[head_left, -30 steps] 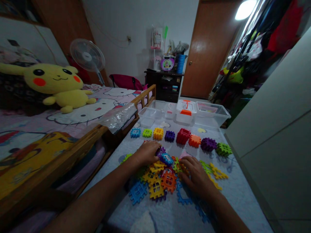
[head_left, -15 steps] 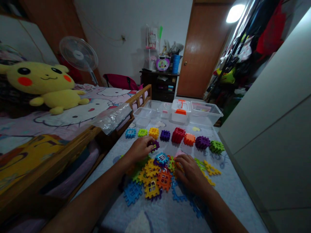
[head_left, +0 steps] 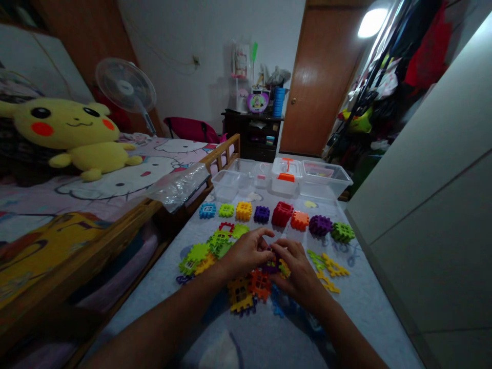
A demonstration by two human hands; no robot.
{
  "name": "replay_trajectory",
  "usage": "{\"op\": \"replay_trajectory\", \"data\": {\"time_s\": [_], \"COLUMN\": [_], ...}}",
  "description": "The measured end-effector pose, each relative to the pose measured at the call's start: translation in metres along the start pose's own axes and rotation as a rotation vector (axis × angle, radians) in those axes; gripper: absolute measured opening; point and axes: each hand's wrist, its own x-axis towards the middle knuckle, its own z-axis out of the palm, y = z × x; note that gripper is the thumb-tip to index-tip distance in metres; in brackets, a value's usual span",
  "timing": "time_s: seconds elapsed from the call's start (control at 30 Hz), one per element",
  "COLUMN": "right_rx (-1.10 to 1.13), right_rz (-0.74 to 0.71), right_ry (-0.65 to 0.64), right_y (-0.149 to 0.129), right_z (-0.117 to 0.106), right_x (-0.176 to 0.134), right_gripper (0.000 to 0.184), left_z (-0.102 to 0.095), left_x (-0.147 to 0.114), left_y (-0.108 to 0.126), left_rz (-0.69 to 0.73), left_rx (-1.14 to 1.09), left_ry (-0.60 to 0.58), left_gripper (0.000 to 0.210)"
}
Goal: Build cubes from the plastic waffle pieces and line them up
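My left hand (head_left: 249,254) pinches a purple interlocking building block (head_left: 272,263) above the pile. My right hand (head_left: 299,267) meets it from the other side, its fingers closed at the same block and partly covering it. A yellow piece (head_left: 284,268) shows beside the right fingers; whether it is held or lies beneath is unclear. Under my hands are an orange window block (head_left: 260,285) and a yellow window block (head_left: 240,293). Green blocks (head_left: 220,241) lie heaped left of my left hand, with a red frame piece (head_left: 226,227) behind them.
Colour-sorted stacks run across the table, among them a red stack (head_left: 282,214), a purple stack (head_left: 320,225) and a green stack (head_left: 343,232). Clear plastic boxes (head_left: 326,179) stand behind. Loose yellow pieces (head_left: 334,265) lie at right. A wooden bed rail (head_left: 134,218) borders the left.
My left hand has moved right and nearer with the purple block, bringing it to my right hand. The green heap at left has come into sight. My right hand has barely shifted.
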Motion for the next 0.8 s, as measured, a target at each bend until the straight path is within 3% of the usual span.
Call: {"op": "replay_trajectory", "data": {"time_s": [0.1, 0.2, 0.3, 0.43, 0.57, 0.67, 0.8], "right_rx": [-0.003, -0.041, -0.177, -0.422, -0.550, -0.549, -0.562], "right_rz": [0.004, 0.036, 0.129, 0.330, 0.444, 0.479, 0.506], "right_ry": [-0.013, 0.021, 0.088, 0.139, 0.009, -0.110, -0.193], "right_y": [-0.004, 0.002, 0.031, 0.089, 0.131, 0.141, 0.142], "right_z": [0.000, -0.015, -0.047, -0.097, -0.122, -0.121, -0.112], "right_x": [0.001, 0.004, 0.006, 0.012, 0.023, 0.032, 0.039], "right_gripper": [0.049, 0.045, 0.043, 0.047, 0.046, 0.048, 0.049], "left_z": [0.002, -0.011, -0.044, -0.100, -0.138, -0.146, -0.140], "left_x": [-0.002, -0.007, -0.018, -0.038, -0.053, -0.056, -0.053], "left_y": [0.000, -0.001, -0.006, -0.030, -0.066, -0.086, -0.094], "left_rz": [-0.053, -0.017, 0.067, 0.021, -0.059, -0.111, -0.086], "left_rx": [-0.073, -0.057, 0.172, 0.487, 0.644, 0.609, 0.574], "left_ry": [0.005, 0.072, 0.264, 0.526, 0.634, 0.647, 0.603], "left_gripper": [0.042, 0.038, 0.038, 0.047, 0.051, 0.053, 0.054]}}
